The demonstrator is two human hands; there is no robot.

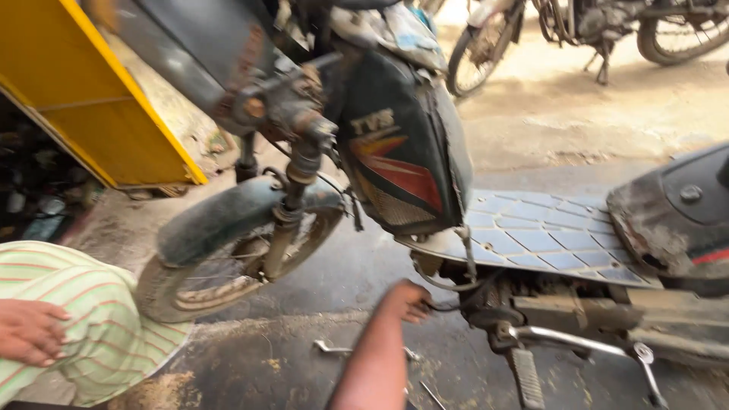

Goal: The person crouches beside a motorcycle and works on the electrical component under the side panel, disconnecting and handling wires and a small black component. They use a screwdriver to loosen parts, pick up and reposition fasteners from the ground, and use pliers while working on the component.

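Right hand [406, 300] reaches under the footboard [543, 239] of a dark moped [402, 152], fingers curled toward a black cable [444, 306]; whether they grip it cannot be told. Left hand [30, 332] rests with loosely bent fingers, holding nothing, on a striped knee [102, 304]. A spanner [338, 349] lies on the oily ground beside the front wheel [228, 266]; a yellow panel [99, 99] stands behind, and a red-and-orange sticker marks the moped's dark side cover.

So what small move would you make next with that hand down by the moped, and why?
Probably ease the right hand a touch further in under the footboard. Its fingers are already at the dark cables and engine parts there, though blur hides what they touch. The left hand rests on the striped knee, and a spanner lies on the ground close by.
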